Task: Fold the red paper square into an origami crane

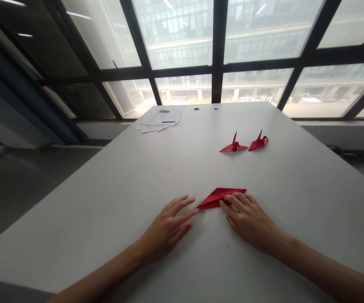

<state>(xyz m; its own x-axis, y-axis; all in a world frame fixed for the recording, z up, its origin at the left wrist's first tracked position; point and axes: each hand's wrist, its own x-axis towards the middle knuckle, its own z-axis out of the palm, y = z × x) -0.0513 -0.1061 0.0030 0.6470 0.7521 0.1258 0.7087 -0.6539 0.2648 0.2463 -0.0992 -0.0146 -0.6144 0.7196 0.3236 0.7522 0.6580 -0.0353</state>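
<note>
A piece of red origami paper, folded into a long diamond, lies flat on the white table in front of me. My right hand bends its fingers over the paper's right half and grips it at the near edge, hiding part of the folds. Spread fingers show on my left hand, which holds nothing. Its index fingertip is at the paper's pointed left end, and I cannot tell whether it presses on it.
Two red paper cranes, a left one and a right one, stand beyond the right hand. White paper sheets lie at the far left, with a small pale object on top. Large windows rise behind the table.
</note>
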